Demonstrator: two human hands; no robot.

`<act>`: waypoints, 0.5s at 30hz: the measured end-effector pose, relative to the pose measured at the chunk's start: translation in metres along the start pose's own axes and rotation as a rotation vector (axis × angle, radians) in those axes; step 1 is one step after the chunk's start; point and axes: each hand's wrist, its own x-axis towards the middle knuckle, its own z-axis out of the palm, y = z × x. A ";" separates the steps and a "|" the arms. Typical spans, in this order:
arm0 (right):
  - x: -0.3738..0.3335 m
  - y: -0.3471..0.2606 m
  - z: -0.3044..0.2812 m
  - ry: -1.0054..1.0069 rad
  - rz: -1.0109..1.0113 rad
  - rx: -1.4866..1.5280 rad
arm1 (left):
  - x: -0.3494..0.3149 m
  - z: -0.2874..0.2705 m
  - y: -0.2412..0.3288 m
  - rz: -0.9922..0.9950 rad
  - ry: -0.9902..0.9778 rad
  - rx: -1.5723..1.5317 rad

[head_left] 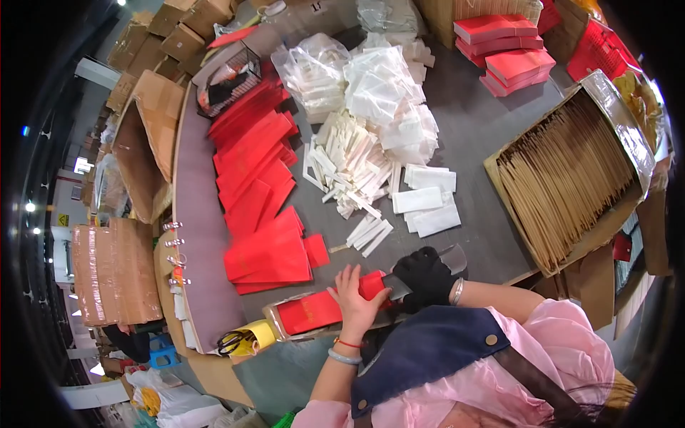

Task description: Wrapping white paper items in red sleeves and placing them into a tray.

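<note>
My bare left hand (pixel 357 303) lies with fingers stretched and thumb out on a red paper packet (pixel 308 312). The packet sits in a shallow, light-edged tray (pixel 274 322) at the table's near edge. My right hand (pixel 424 277), in a black glove, is closed beside the packet's right end. A dark grey, flat wedge (pixel 397 287) shows on its left and a curved translucent piece (pixel 454 258) on its right. Whether these belong to one thing cannot be told. Just beyond my left hand are red envelopes (pixel 267 250) in an overlapping row.
White paper strips (pixel 349 160), white packets (pixel 428 200) and clear bags (pixel 382 82) cover the middle. At right stands a carton (pixel 503 185) packed with brown card sheets. Red stacks (pixel 506 53) lie far right. A black basket (pixel 230 82) and yellow holder (pixel 255 338) are at left.
</note>
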 end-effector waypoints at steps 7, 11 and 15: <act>-0.035 0.060 -0.039 0.519 0.132 0.045 | 0.075 0.004 -0.001 0.191 0.047 0.046; -0.101 0.120 -0.070 0.833 0.357 -0.060 | 0.097 0.018 -0.015 0.222 -0.057 0.392; -0.189 0.192 -0.073 0.924 0.783 -0.105 | 0.098 0.026 -0.013 0.219 -0.172 0.277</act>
